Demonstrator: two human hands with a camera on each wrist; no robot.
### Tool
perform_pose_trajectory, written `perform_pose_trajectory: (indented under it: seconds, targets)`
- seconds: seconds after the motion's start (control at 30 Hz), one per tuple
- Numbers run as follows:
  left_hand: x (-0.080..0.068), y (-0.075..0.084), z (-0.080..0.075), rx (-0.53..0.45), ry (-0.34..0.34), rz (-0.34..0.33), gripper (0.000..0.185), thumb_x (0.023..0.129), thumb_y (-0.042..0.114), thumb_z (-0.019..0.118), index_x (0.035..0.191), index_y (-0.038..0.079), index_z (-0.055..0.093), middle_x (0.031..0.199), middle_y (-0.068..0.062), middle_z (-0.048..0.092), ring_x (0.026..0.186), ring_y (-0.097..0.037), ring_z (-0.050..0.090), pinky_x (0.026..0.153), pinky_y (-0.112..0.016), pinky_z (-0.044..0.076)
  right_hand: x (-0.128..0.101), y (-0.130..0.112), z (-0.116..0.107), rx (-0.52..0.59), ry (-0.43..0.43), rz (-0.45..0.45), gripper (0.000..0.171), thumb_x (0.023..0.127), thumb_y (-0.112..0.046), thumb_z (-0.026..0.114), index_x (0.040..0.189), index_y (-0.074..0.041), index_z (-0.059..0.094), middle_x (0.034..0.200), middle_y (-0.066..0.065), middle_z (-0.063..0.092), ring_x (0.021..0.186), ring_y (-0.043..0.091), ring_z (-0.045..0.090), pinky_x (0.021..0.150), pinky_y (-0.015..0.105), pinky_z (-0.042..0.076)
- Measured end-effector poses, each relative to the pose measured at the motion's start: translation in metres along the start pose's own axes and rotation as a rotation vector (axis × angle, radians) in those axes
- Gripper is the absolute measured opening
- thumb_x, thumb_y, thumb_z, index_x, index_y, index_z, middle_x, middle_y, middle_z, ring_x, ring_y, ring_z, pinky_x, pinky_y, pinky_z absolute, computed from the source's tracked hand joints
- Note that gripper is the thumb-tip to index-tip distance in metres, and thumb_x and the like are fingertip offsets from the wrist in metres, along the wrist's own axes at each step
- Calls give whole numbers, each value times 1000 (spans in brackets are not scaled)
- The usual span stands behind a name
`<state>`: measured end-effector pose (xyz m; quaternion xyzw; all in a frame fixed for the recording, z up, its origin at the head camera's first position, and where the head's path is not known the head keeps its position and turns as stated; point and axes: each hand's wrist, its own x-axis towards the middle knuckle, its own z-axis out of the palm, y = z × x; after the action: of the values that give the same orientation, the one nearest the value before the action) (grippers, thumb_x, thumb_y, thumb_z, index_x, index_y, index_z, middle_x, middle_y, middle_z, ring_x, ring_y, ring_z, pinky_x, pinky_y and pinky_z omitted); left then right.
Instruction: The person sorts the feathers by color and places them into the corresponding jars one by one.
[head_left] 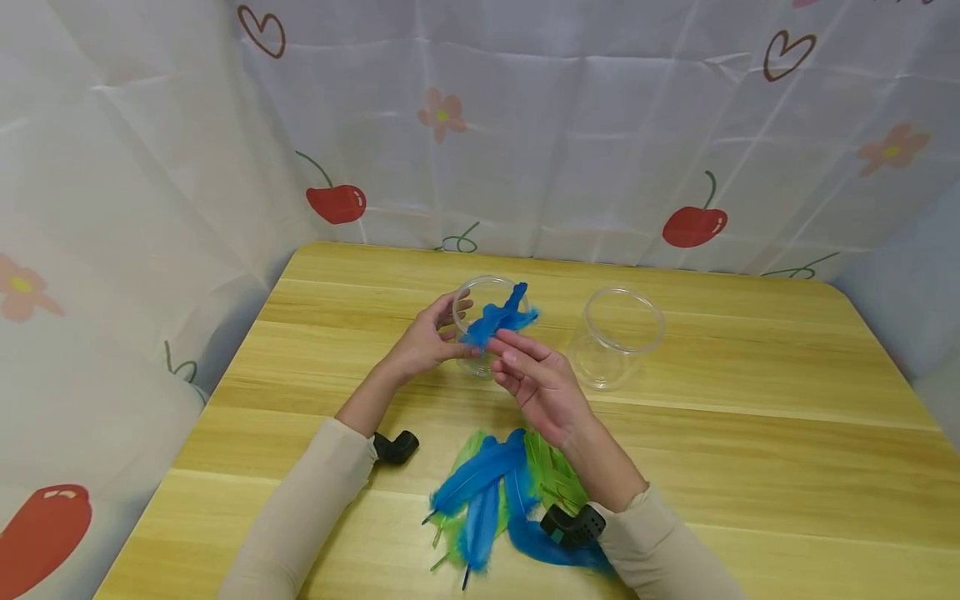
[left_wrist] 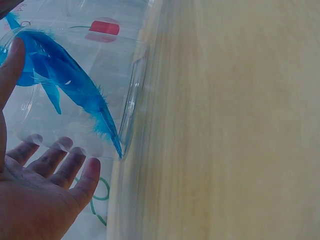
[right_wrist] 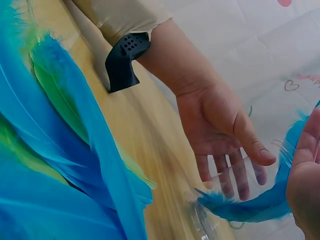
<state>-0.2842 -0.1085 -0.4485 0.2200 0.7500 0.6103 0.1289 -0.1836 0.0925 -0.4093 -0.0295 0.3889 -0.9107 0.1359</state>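
A clear plastic jar (head_left: 489,285) is held by my left hand (head_left: 426,342), with the thumb on its near side and the other fingers around the far side. Blue feathers (head_left: 495,321) stick out of its mouth. Inside the jar, as the left wrist view shows, one blue feather (left_wrist: 75,75) reaches down to the base. My right hand (head_left: 543,387) is at the rim, its fingers nearly straight and their tips against or just beside the feathers. In the right wrist view only part of the right hand (right_wrist: 307,185) shows at the edge.
A second clear jar (head_left: 618,342) stands upright to the right. Loose blue feathers (head_left: 480,483) and green feathers (head_left: 551,471) lie in a pile on the wooden table (head_left: 750,467), partly under the right forearm. A patterned white curtain (head_left: 555,150) hangs behind the table.
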Motion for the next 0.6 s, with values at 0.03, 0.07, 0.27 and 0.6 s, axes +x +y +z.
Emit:
perform_pose_trajectory:
  seconds: [0.03, 0.07, 0.27, 0.6]
  targets:
    - [0, 0, 0, 1, 0, 1, 87, 84, 9, 80, 154, 5, 29, 152, -20, 39, 140, -36, 37, 112, -51, 34, 0, 1, 0, 20, -7, -7, 25, 98, 3, 55, 111, -8, 74, 104, 7, 74, 85, 15, 72, 82, 25, 57]
    - [0, 0, 0, 3, 1, 1, 87, 84, 9, 80, 154, 5, 29, 152, -20, 39, 139, -36, 38, 111, -51, 34, -1, 1, 1, 41, -11, -12, 24, 98, 3, 56, 111, -8, 74, 105, 7, 74, 86, 16, 72, 82, 25, 56]
    - [0, 1, 1, 13, 2, 0, 86, 85, 9, 79, 154, 8, 30, 152, -19, 39, 139, -33, 39, 111, -50, 35, -1, 5, 3, 117, -15, -45, 28, 99, 4, 52, 119, -4, 70, 115, 8, 71, 98, 18, 71, 87, 26, 55]
    - [0, 2, 1, 25, 17, -19, 86, 84, 11, 80, 154, 8, 30, 153, -18, 39, 139, -34, 39, 112, -50, 34, -12, 4, -5, 71, -2, -75, 32, 101, 4, 48, 122, -5, 69, 114, 9, 72, 98, 19, 71, 90, 29, 54]
